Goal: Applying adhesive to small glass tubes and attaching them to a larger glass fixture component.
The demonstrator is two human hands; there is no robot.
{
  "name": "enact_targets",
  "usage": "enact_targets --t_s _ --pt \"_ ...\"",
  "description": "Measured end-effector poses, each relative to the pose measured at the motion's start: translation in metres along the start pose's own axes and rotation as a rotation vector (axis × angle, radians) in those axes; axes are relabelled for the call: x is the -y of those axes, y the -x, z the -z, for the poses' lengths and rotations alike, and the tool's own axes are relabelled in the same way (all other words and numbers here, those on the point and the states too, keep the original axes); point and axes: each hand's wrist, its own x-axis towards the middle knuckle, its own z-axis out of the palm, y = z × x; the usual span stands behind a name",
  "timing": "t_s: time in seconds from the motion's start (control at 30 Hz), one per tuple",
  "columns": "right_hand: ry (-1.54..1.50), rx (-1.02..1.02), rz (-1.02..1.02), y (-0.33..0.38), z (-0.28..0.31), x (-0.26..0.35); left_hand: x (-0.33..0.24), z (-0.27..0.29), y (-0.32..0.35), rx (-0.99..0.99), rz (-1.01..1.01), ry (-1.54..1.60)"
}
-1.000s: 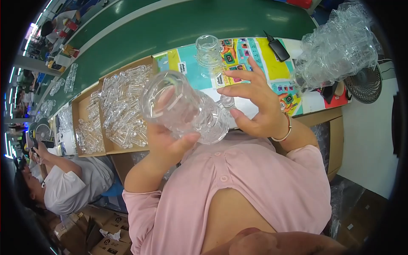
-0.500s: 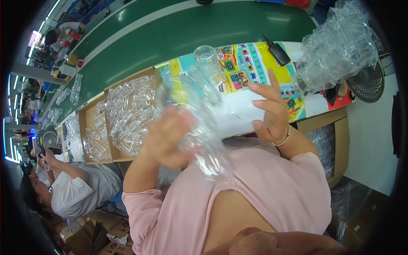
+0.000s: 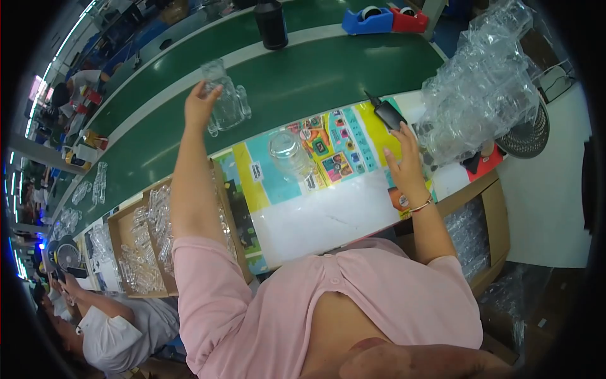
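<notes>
At the green surface's near side, my left hand (image 3: 201, 106) is stretched out with thumb and fingers closed on a clear plastic container (image 3: 228, 108) of irregular, jug-like shape. My right hand (image 3: 407, 165) hovers over the right part of the printed mat, its fingers spread and holding nothing. Its fingertips come close to a small black bottle (image 3: 389, 115) with a thin nozzle; whether they touch it I cannot tell. Between my hands a clear round-mouthed container (image 3: 287, 150) stands on the colourful mat (image 3: 259, 174).
Cardboard boxes of small clear plastic parts (image 3: 142, 256) sit left, near a seated co-worker (image 3: 129, 325). On the right are a heap of clear plastic pieces (image 3: 480, 82) and a black fan (image 3: 529, 136). A dark bottle (image 3: 271, 25) and blue and red tape dispensers (image 3: 367, 23) stand at the back.
My left hand has swung from in front of my chest out to the green surface with the clear container. My right hand has moved down and right, near the black bottle.
</notes>
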Motion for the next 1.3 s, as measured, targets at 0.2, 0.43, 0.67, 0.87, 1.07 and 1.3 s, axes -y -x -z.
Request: enact_targets --t_s 0.2,0.43,0.67,0.87,1.07,1.3 --pt "0.199 0.033 -0.077 -0.045 -0.05 -0.046 0.014 -0.014 0.026 -0.055 -0.203 -0.884" --pt "0.442 0.146 -0.282 -0.051 -0.054 -0.119 -0.014 0.012 0.105 -0.029 -0.226 -0.906" --pt "0.155 0.172 -0.468 -0.054 -0.051 -0.086 0.002 0.195 0.228 -0.31 0.087 -0.917" --pt "-0.675 -0.087 -0.591 -0.034 -0.052 -0.089 0.126 0.303 0.297 -0.46 0.568 -0.883" --pt "-1.016 -0.177 -0.565 -0.017 0.005 0.008 0.106 0.314 0.28 -0.139 0.726 -1.097" --pt "-1.151 -0.242 -0.486 0.0 0.039 0.029 0.107 0.325 0.288 -0.083 0.677 -0.956"
